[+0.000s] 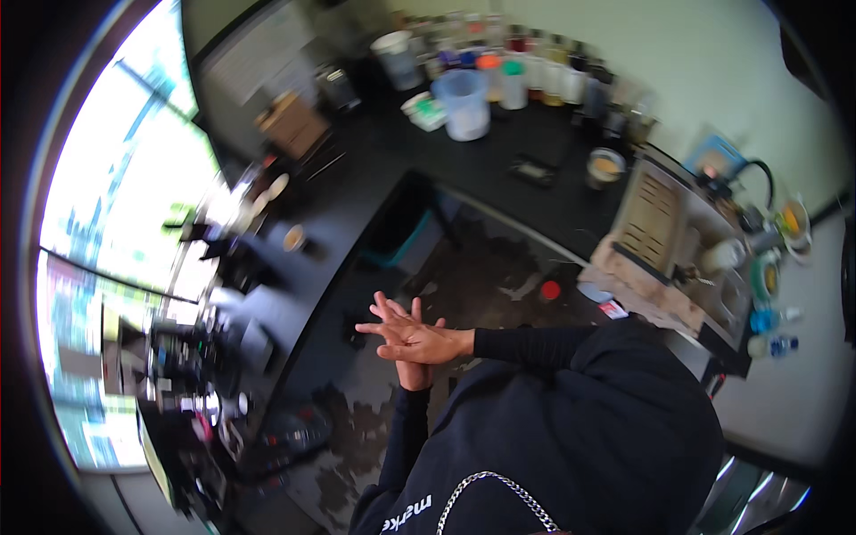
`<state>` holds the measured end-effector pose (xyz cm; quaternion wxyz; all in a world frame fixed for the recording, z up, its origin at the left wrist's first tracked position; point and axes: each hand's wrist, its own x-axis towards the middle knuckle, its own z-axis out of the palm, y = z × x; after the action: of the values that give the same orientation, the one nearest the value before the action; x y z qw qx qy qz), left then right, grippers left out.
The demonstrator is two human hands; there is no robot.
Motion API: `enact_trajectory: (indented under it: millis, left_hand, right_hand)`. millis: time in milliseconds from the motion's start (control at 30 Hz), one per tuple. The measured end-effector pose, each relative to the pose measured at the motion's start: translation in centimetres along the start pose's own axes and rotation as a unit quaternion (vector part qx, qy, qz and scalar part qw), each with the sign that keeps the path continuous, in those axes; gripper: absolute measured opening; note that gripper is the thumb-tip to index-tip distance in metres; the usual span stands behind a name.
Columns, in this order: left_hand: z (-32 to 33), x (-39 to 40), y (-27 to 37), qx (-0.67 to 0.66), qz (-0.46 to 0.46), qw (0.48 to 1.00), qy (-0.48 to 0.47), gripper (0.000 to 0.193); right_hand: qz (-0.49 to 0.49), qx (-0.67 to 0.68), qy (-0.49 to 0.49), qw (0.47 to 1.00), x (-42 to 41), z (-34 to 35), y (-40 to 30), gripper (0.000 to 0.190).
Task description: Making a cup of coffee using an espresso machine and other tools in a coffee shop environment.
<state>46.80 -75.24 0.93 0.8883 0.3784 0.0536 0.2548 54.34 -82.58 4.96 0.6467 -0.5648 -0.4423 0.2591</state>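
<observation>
My right hand lies across my left hand, palm against palm, in front of my body and above the floor. The fingers of both spread apart, and no object shows between them. Much of my left hand is hidden under the right; its wrist and some fingertips show. Beyond the hands runs the edge of a black counter. Below it, on the floor side, a bin with a teal rim stands in shadow. A red round object is on the stained floor.
On the back counter are a translucent blue pitcher, several bottles, a small dark device and a cup with tan contents. A sink is at right. Another cup and a cardboard box stand left. A large clear bottle lies low.
</observation>
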Motion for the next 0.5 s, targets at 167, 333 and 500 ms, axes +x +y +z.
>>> enact_trajectory:
  millis: [167, 333, 500]
  left_hand:
    - [-7.5, -11.0, 10.4, 0.100, -0.036, 0.992, 0.069, 0.058]
    - [-19.2, -25.3, 13.0, 0.504, 0.065, 0.829, 0.234, 0.051]
    - [-20.2, -32.2, 17.7, 0.345, 0.027, 0.804, 0.483, 0.049]
  right_hand:
    - [0.045, 0.034, -0.367, 0.928, 0.4, 14.2, 0.9, 0.060]
    - [0.076, -0.073, -0.570, 0.815, -0.5, 27.2, -1.2, 0.070]
    - [0.028, -0.050, -0.679, 0.732, 3.1, 35.4, 1.4, 0.063]
